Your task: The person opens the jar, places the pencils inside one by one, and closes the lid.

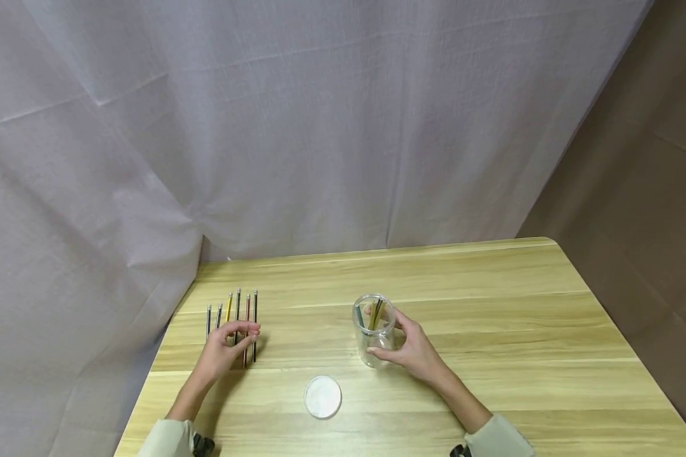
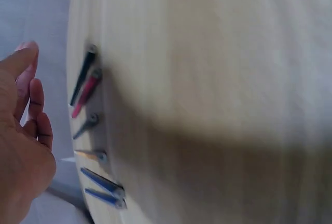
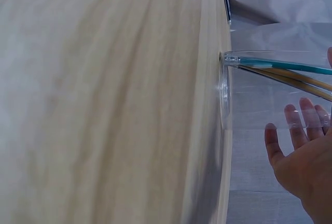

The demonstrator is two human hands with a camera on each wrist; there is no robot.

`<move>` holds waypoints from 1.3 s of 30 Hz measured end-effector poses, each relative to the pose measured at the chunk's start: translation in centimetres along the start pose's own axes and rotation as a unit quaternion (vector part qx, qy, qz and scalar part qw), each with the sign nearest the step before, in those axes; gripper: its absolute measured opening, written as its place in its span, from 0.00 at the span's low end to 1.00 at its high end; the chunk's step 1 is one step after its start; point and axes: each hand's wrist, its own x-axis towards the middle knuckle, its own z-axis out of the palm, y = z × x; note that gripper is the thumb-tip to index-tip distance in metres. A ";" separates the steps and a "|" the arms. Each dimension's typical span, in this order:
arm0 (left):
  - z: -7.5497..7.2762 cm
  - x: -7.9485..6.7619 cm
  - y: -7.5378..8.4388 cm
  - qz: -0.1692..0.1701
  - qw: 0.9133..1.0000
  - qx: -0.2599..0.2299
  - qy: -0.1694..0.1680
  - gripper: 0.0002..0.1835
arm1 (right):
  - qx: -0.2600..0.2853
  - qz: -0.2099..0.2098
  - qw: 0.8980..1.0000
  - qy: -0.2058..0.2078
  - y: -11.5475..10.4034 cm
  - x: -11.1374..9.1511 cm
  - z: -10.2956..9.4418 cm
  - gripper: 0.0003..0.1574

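My left hand (image 1: 224,349) hovers over a row of several pencils (image 1: 255,311) lying side by side on the table. Thumb and fingers bend toward each other with nothing between them. Among the row are a yellow pencil (image 1: 228,308) and a red pencil (image 2: 87,93); the hand hides the near ends of some. With fingers behind and thumb in front, my right hand (image 1: 413,349) grips a clear jar (image 1: 366,346) that stands upright. Inside it lean a teal pencil (image 3: 280,64), yellow pencils (image 3: 295,74) and a dark one.
A round white lid (image 1: 322,397) lies flat on the wooden table (image 1: 491,317), nearer to me and between the hands. Grey cloth (image 1: 320,127) hangs behind the table's far edge, and brown cloth (image 1: 634,222) hangs along the right.
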 end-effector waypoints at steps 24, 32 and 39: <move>0.8 -0.8 -2.3 0.104 0.981 0.162 -0.034 0.20 | 0.002 0.006 1.000 -0.001 -0.2 -0.1 0.1 0.57; 2.1 0.3 -1.7 0.149 0.976 0.150 -0.054 0.18 | -0.001 0.005 1.000 0.001 -0.1 0.0 0.0 0.56; 3.9 1.2 -0.9 0.167 0.972 0.146 -0.077 0.17 | -0.003 0.003 1.000 0.000 0.0 0.0 0.0 0.56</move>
